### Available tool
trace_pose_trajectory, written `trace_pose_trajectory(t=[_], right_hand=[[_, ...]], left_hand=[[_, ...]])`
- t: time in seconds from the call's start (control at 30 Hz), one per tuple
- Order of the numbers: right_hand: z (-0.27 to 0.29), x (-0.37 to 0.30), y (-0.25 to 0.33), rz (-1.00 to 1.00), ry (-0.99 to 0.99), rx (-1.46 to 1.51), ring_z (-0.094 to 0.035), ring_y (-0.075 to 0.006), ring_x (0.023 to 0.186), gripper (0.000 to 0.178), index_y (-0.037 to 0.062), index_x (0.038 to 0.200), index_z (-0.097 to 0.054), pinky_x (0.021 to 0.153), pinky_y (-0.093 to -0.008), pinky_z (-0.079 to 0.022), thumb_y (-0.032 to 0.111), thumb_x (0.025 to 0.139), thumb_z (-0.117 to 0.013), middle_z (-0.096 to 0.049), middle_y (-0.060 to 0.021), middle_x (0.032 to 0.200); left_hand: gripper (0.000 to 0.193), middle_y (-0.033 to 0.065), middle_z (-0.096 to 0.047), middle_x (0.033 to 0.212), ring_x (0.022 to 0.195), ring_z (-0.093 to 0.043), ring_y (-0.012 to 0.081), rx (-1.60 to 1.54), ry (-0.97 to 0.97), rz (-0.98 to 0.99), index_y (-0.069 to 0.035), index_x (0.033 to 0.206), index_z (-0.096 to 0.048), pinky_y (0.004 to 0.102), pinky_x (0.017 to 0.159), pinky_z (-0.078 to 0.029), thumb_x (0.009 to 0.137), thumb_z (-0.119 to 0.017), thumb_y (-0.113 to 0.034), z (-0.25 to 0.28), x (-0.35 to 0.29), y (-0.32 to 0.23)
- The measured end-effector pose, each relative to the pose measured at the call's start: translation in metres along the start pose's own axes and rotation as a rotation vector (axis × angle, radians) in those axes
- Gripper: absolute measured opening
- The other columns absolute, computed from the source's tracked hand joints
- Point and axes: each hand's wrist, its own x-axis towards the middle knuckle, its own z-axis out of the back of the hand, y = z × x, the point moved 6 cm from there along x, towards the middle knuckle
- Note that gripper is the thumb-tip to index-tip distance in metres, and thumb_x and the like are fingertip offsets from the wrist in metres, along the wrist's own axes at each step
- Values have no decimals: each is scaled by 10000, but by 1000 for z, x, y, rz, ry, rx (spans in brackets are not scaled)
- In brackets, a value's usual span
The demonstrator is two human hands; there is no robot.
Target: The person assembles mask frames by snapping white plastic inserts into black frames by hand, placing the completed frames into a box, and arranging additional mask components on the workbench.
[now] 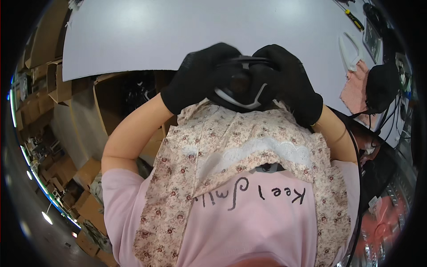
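Note:
Both my hands wear black gloves and come together in front of my apron, at the near edge of the white table. My left hand point(202, 73) is closed round the left side of a black rounded object with curved silver trim point(242, 91). Its right side is held by my right hand point(289, 75), fingers wrapped over the far part. The dark gloves blend with the object, so its exact kind and much of its outline cannot be made out. It is held just above the lap, against the floral apron point(240, 129).
The white table point(155, 35) spans the far side. At its right are a yellow-and-black screwdriver point(354, 20), a white handle-shaped piece point(351, 51), a pink cloth point(356, 89), a black rounded item point(382, 86) and cables. A cardboard box point(106, 102) with dark parts stands below the table's left edge.

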Motion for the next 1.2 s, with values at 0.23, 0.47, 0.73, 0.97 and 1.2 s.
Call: trace_pose_trajectory(t=[0.23, 0.47, 0.73, 0.97, 1.2], right_hand=[[-4, -5, -33, -153, -259, 653, -619, -181, 1024, 420, -17, 1261, -567, 859, -301, -519, 204, 918, -668, -621, -114, 1142], [15, 13, 40, 156, 30, 95, -663, -192, 1015, 590, 51, 1318, -576, 865, -320, -535, 233, 801, -794, -656, -112, 1170], [-2, 13, 37, 199, 162, 7, -709, -218, 842, 392, 2, 1135, -659, 761, -341, -558, 232, 830, -749, -720, -142, 940], [-10, 19, 22, 348, 96, -241, -696, -249, 836, 324, 38, 1049, -678, 768, -340, -560, 241, 808, -755, -698, -103, 1012], [19, 35, 6, 262, -327, 169, -627, -190, 1057, 628, 68, 1387, -483, 881, -323, -530, 271, 869, -773, -606, -115, 1242]], left_hand=[[495, 83, -619, 1266, 1137, -609, 169, -558, -144, 241, -11, 1411, -479, 318, 963, -504, 987, -610, -230, 1, -13, 13], [483, 127, -648, 1193, 1042, -638, 197, -345, -46, 90, 24, 1369, -487, 331, 896, -527, 950, -661, -144, -2, -26, -7], [458, 171, -658, 1181, 1065, -644, 233, -28, -111, -126, 48, 1331, -520, 350, 915, -525, 942, -668, -141, -6, -39, -7], [448, 133, -683, 1167, 1028, -656, 169, 19, -128, -70, 58, 1364, -497, 299, 918, -523, 943, -592, -60, -12, -31, 5], [318, 61, -612, 1168, 1050, -608, 135, -818, -456, 128, -17, 1302, -515, 305, 897, -511, 1016, -507, -155, 9, -18, 11]])
